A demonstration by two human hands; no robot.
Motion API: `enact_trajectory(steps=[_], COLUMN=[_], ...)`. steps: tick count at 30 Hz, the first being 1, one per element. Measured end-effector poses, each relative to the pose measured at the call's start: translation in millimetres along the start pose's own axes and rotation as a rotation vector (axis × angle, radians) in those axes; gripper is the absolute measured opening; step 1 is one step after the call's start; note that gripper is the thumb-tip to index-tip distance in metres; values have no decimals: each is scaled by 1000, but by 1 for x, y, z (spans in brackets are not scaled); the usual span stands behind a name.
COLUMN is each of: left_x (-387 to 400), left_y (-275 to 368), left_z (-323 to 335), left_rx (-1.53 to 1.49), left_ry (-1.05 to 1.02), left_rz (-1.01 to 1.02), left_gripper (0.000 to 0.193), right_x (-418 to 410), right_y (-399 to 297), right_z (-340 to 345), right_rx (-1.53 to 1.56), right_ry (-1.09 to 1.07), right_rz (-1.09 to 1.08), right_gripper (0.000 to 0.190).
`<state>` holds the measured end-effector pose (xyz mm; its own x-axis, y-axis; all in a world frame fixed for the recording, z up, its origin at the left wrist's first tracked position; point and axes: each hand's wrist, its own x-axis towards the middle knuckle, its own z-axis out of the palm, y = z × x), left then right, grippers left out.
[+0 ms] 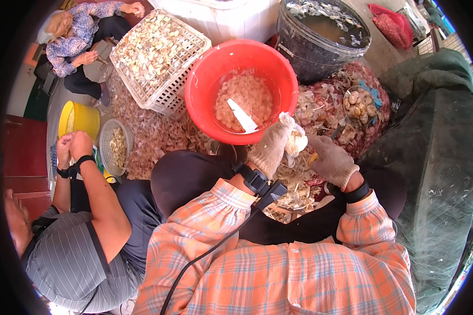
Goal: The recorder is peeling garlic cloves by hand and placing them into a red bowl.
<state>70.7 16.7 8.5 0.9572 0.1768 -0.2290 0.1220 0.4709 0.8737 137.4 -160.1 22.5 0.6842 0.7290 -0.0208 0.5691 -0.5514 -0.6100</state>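
Note:
My gloved left hand [274,143] holds a garlic bulb [296,143] beside the lower right rim of a red plastic basin [193,82]. Just right of the bulb is my gloved right hand [333,159], its fingers closed around a small tool with a yellow handle [313,158]; a dark blade-like part shows above that hand. Peeled cloves [244,94] lie in liquid in the basin, with a white pointed piece [242,115] among them. Garlic skins [295,189] are heaped below my hands.
A crate of garlic pieces [149,51] stands at upper left, a black bucket of murky water [319,43] at upper right. A small bowl of cloves [358,104] rests on red mesh sacks. Two people sit on the left, near a yellow bucket [90,122] and a white basket [118,147].

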Motion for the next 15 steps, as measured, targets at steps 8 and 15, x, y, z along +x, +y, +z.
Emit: enact_trajectory(steps=[8,15], left_x=[9,-4], left_y=[-26,-7], left_z=[-17,14], left_rx=[102,133], left_ry=[101,152], left_rz=[-16,-100], left_gripper=[51,54], right_x=[2,11], right_y=[-10,-28], right_z=[-19,-10], right_rx=[334,281], right_ry=[113,120], right_rz=[0,-232], right_gripper=[40,55])
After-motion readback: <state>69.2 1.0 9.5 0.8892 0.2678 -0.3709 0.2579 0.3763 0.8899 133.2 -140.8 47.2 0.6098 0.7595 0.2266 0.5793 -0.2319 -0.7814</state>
